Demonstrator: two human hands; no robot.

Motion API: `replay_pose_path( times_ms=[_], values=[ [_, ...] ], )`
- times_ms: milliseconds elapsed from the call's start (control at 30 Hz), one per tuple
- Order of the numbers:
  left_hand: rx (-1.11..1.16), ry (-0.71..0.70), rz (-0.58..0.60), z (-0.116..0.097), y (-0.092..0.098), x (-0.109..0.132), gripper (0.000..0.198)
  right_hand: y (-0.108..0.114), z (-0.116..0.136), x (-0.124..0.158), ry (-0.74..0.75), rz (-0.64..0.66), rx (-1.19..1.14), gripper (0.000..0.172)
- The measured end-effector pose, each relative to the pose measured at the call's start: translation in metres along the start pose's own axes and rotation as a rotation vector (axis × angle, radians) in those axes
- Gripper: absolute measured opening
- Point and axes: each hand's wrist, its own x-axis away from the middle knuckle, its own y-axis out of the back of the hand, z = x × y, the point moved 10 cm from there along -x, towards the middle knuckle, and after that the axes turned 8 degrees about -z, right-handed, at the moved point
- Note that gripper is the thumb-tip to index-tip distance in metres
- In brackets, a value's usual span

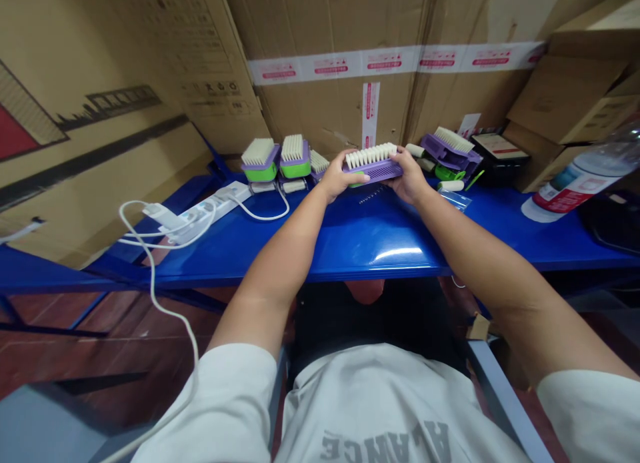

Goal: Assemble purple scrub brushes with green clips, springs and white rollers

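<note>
A purple brush (380, 172) with rows of cream bristles is held up over the far part of the blue table. My left hand (340, 176) grips its left end, where a bit of green shows under the thumb. Around its right end are the fingers of my right hand (409, 178). Just below the brush, a small dark coil-like piece (371, 197) lies on the table. To the left stand two purple-and-green brushes (260, 160) with bristles up, and part of another peeks out beside my left hand. Right of my right hand sits a further purple brush (450, 150) among green and white parts.
A white power strip (200, 216) with plugs and a looping cable lies on the left of the blue table (365, 240). A clear bottle (575, 183) with a red label leans at the right. Large cardboard boxes (330, 23) wall off the back.
</note>
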Motion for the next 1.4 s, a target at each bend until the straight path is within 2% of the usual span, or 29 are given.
replay_pose_path(
  times_ms=[233, 500, 700, 900, 1100, 1267, 1400],
  values=[
    [0.006, 0.008, -0.006, 0.001, 0.001, 0.000, 0.098, 0.000, -0.002, -0.003, -0.001, 0.043, -0.006, 0.073],
    [-0.009, -0.002, -0.010, 0.001, 0.002, -0.001, 0.099, 0.002, -0.004, -0.002, 0.004, 0.003, -0.017, 0.068],
    [0.001, -0.001, -0.006, 0.004, 0.003, -0.002, 0.101, 0.000, -0.002, -0.001, 0.003, 0.020, -0.006, 0.069],
    [-0.106, -0.051, 0.031, 0.004, 0.001, -0.004, 0.098, 0.004, -0.004, -0.004, -0.009, 0.010, 0.001, 0.073],
    [-0.174, -0.062, 0.043, 0.003, 0.001, -0.004, 0.103, 0.007, -0.006, -0.009, 0.006, 0.002, 0.046, 0.068],
    [-0.410, -0.147, 0.007, -0.016, 0.005, 0.002, 0.101, 0.009, -0.005, -0.009, 0.018, -0.023, 0.110, 0.068],
    [-0.635, -0.234, 0.062, -0.037, -0.006, 0.015, 0.097, 0.008, -0.001, -0.007, 0.078, -0.007, 0.248, 0.072]
  ],
)
